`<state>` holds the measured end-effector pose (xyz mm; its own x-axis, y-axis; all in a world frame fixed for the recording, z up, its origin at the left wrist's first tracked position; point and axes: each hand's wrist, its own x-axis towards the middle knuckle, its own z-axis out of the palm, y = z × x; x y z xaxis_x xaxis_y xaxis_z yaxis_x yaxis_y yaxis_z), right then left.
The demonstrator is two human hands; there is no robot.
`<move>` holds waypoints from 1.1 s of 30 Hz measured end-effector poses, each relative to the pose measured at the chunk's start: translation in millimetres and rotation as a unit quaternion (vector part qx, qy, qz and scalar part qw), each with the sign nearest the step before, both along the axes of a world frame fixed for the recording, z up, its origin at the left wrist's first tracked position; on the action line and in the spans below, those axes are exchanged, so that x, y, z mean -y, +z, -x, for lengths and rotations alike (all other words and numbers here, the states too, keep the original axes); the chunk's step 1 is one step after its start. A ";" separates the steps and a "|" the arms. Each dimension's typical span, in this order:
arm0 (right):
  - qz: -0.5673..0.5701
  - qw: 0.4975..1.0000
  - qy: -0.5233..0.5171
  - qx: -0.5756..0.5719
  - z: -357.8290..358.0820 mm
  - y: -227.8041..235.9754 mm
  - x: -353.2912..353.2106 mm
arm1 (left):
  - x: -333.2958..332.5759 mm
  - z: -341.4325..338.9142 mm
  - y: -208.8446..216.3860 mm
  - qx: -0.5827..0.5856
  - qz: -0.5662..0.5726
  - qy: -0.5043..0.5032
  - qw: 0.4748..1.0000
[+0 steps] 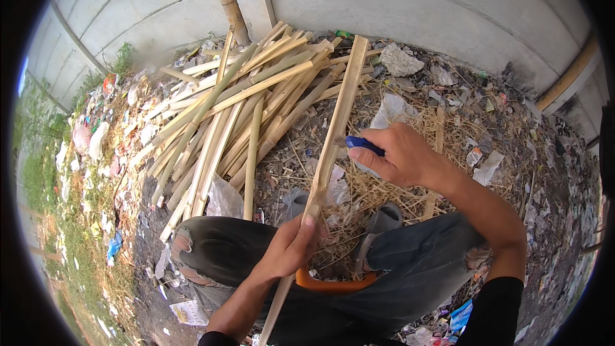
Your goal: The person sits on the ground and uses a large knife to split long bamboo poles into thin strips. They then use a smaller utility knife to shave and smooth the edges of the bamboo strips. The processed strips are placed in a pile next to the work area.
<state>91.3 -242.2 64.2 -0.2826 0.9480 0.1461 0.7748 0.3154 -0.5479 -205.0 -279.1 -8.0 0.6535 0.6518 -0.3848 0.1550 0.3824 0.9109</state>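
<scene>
A long split bamboo strip [343, 106] slants up and away from my lap, its pale inner side showing. My left hand [291, 247] is closed around its lower part, thumb on top, above my knees. In my right hand [402, 155] is a blue-handled utility knife [365, 146], gripped in the fist to the right of the strip. The knife's tip meets the strip's right edge around mid-length; the blade is small and hard to make out. The strip's lower end runs down past my left forearm.
A heap of bamboo strips [256, 106] lies at the back left, by a pale panel wall [410, 0] with a bamboo pole [227, 0]. Shavings [410, 195] and litter cover the ground. A concrete lump [400, 61] rests behind. Something orange [336, 284] shows between my legs.
</scene>
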 end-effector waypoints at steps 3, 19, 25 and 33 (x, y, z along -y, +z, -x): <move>0.017 0.998 0.047 0.036 28.1 -11.3 6.4 | -4.9 1.5 -1.0 -0.022 -0.029 0.005 0.999; 0.093 0.989 0.110 -0.016 48.1 -25.4 5.6 | -4.5 6.5 0.4 -0.010 -0.027 0.022 0.999; 0.081 0.992 0.098 0.012 50.2 -30.2 4.8 | -5.8 7.7 0.3 -0.022 -0.036 0.029 0.999; 0.028 0.990 0.060 0.121 49.9 -45.8 -8.3 | -8.3 5.7 -7.4 -0.064 0.007 0.052 0.997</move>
